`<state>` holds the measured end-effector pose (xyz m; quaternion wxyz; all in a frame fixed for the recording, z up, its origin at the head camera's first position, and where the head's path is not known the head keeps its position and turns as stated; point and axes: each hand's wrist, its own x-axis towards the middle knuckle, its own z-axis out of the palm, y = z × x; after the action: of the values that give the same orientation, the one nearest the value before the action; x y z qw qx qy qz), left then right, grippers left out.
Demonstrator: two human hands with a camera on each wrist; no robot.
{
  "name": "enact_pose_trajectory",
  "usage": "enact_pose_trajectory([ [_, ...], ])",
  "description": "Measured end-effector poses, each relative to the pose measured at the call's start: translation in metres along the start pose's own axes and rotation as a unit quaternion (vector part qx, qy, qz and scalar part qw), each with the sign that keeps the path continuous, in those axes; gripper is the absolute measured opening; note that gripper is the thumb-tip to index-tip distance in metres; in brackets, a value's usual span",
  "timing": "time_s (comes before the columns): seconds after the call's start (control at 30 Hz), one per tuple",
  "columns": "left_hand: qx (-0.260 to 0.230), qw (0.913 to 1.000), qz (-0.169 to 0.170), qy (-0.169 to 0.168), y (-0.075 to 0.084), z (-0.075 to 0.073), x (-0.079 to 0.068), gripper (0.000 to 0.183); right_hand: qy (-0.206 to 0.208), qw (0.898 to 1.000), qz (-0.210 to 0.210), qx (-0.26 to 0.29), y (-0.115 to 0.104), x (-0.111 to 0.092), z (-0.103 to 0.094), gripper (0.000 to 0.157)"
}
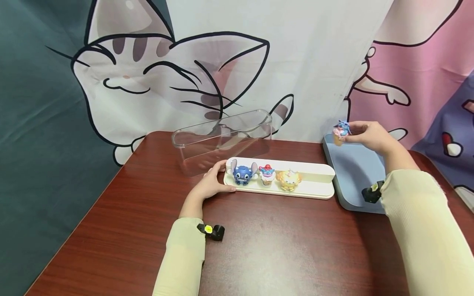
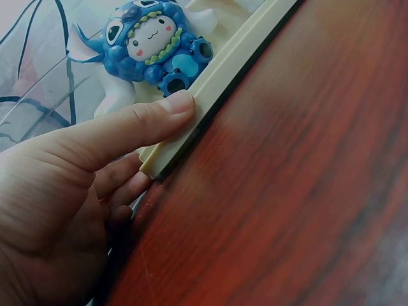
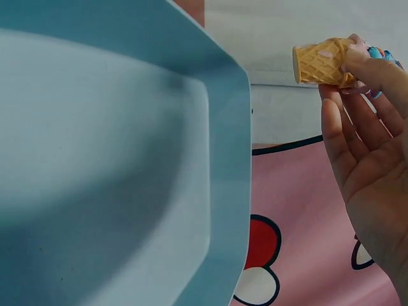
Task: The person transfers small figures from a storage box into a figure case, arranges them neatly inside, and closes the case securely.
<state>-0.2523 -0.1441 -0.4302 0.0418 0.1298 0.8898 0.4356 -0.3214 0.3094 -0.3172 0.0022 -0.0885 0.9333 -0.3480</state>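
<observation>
- Head: white stand (image 1: 318, 188) on bench (image 1: 274, 250), bearing blue figurine (image 1: 242, 175), cupcake figurine (image 1: 267, 176), yellow figurine (image 1: 289, 181); clear cover (image 1: 226, 150) behind; cone figurine (image 1: 341, 130) held up near blue tray (image 1: 349, 176)
- Left wrist: left hand (image 2: 95, 166); grip closed on stand's end, thumb on rim
- Right wrist: right hand (image 3: 376, 146); grip closed, pinching cone figurine, waffle base outward

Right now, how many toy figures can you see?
4: a blue figure, a red-topped figure and a yellow figure on the white base; a cone figure in the right hand. The sleeve may hide others in the tray.
</observation>
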Motion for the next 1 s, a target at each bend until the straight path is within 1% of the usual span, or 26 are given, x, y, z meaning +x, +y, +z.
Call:
enact_pose_trajectory([
  [0.13,-0.003,1.0000,0.002,-0.002,0.000,0.000,0.000,0.088,-0.005,1.000,-0.007,0.017,-0.004,0.000,0.001,0.051],
  [0.3,-0.004,1.0000,0.005,-0.003,-0.001,0.000,0.001,0.087,-0.013,0.998,-0.016,0.056,-0.008,0.001,0.003,0.050],
  [0.47,-0.005,1.0000,0.004,-0.003,0.000,0.000,0.002,0.087,-0.005,0.996,-0.031,0.080,-0.011,0.000,0.006,0.044],
  [0.6,-0.003,1.0000,0.002,-0.004,-0.001,0.000,0.002,0.088,0.002,0.996,-0.039,0.080,-0.015,-0.003,0.007,0.042],
  [0.87,0.002,1.0000,0.001,-0.004,-0.001,0.000,0.003,0.088,-0.012,0.996,-0.051,0.074,-0.025,-0.010,0.011,0.040],
  [1.0,0.002,1.0000,-0.001,-0.005,-0.001,0.000,0.002,0.088,-0.017,0.995,-0.057,0.083,-0.029,-0.011,0.013,0.039],
])
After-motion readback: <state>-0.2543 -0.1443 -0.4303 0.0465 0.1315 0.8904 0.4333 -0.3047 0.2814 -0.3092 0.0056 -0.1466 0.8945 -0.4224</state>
